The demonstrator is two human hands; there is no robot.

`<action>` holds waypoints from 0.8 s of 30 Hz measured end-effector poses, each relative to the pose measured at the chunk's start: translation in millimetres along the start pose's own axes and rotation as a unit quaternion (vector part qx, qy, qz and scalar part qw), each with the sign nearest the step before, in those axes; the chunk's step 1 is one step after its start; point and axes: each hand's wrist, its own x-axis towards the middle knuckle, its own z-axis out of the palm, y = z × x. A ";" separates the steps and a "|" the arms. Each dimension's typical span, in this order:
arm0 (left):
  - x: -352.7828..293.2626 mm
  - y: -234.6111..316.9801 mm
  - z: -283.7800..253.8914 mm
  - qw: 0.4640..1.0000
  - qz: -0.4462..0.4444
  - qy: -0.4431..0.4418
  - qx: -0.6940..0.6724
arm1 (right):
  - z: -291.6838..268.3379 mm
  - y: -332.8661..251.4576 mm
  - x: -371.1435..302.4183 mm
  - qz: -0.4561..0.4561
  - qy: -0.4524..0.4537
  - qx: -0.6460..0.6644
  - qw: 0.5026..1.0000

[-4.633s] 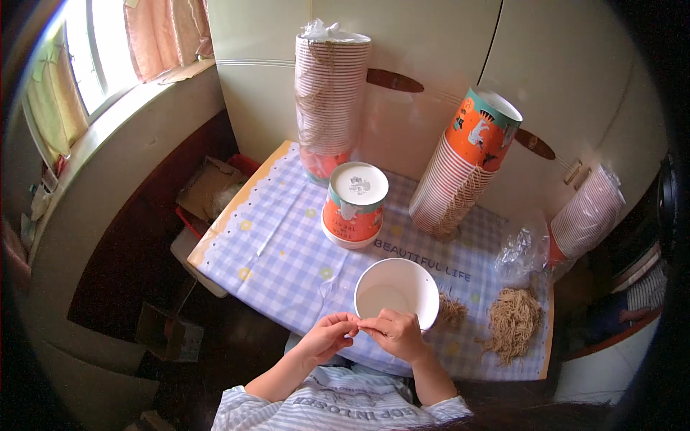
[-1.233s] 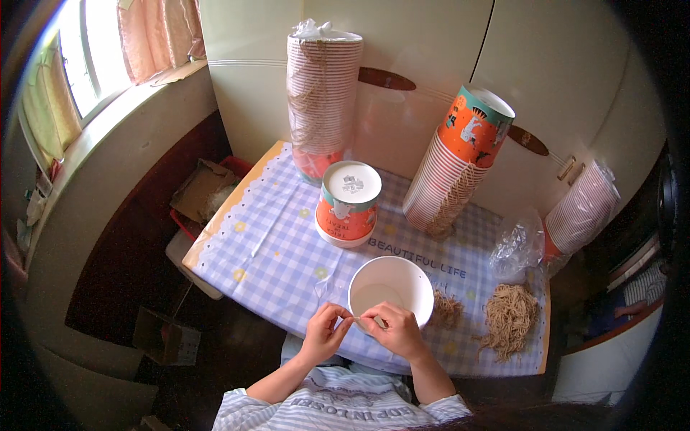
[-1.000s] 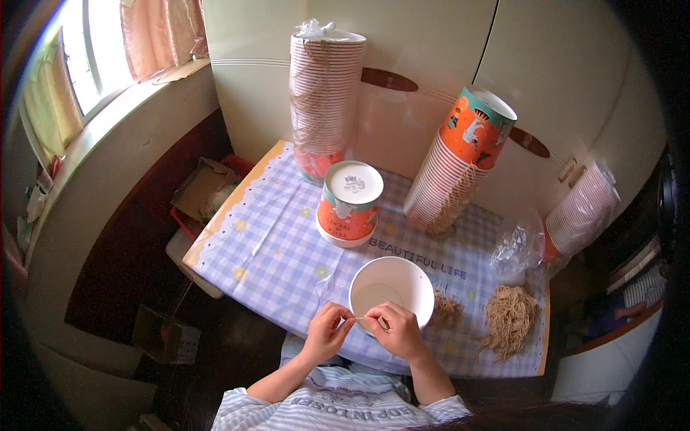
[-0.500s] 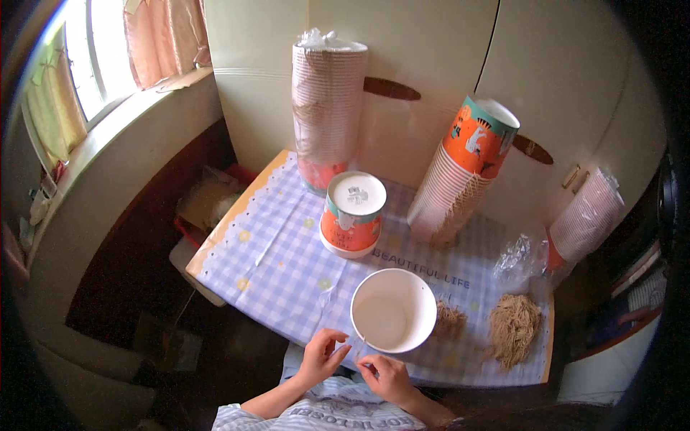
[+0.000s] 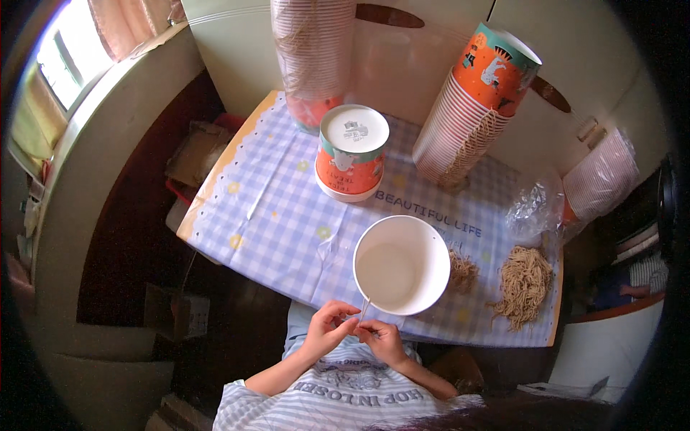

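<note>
A white paper bucket (image 5: 387, 269) stands at the table's near edge, its open mouth toward me. A short tan string (image 5: 366, 307) hangs at the near rim. My left hand (image 5: 332, 329) has thumb and index finger bent around the string's lower part. My right hand (image 5: 383, 342) pinches the string's end just below the rim, and the fingertips of both hands meet there. The very tip of the string is hidden by the fingers. To the right of the bucket lie a small bunch of tan strings (image 5: 463, 273) and a larger pile of strings (image 5: 527, 286).
An orange and green bucket (image 5: 350, 161) stands upside down on the checked tablecloth (image 5: 280, 215). Behind it rises a tall wrapped bucket stack (image 5: 315, 54). A leaning stack (image 5: 453, 122) has strings hanging from it. Clear plastic wrap (image 5: 533, 212) and another wrapped stack (image 5: 600, 176) sit at the right.
The left hand has come right to meet the right hand at the string. The view has tipped downward, so the table sits higher in the picture.
</note>
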 end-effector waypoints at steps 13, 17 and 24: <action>2.2 7.9 9.0 0.998 -0.036 -0.033 -0.050 | 0.7 -1.2 -2.7 -0.049 -0.007 -0.073 0.996; 11.4 2.9 3.8 1.000 0.007 -0.007 -0.022 | 2.5 1.1 -2.7 -0.101 -0.062 -0.171 0.978; 25.3 6.8 1.4 0.999 -0.007 -0.031 -0.023 | 0.8 -1.1 -4.3 -0.076 -0.068 -0.225 0.969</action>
